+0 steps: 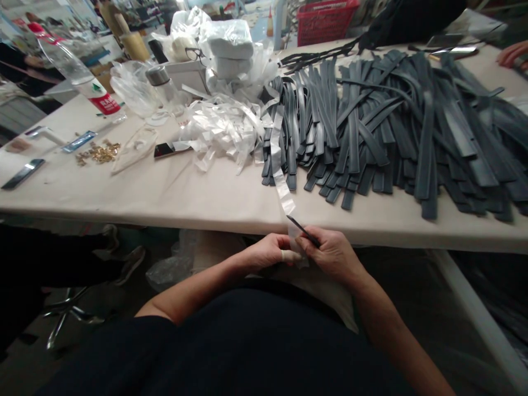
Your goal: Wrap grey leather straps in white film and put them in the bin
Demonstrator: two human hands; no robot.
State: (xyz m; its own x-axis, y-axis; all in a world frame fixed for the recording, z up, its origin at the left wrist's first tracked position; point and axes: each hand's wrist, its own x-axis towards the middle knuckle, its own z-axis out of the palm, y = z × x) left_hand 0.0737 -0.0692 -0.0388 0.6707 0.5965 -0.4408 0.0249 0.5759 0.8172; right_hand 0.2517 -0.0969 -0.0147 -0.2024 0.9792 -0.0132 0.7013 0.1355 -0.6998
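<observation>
My left hand (270, 252) and my right hand (332, 253) meet just below the table's near edge, over my lap. Both are closed on a thin dark strap (303, 230) that pokes up between them. A clear plastic strip (280, 176) runs from my fingers up onto the table. A taped fingertip shows on my left hand. A large pile of dark grey straps (391, 126) covers the right half of the table (198, 192). A heap of peeled clear plastic strips (223, 129) lies beside it in the middle.
Small brass fittings (99, 152), a phone (167, 149), a water bottle (82, 77), a metal-capped flask (163, 85) and white bagged packs (229, 41) stand at the left and back. A red basket (324, 19) is behind. Another person's hand (513, 55) rests at the far right.
</observation>
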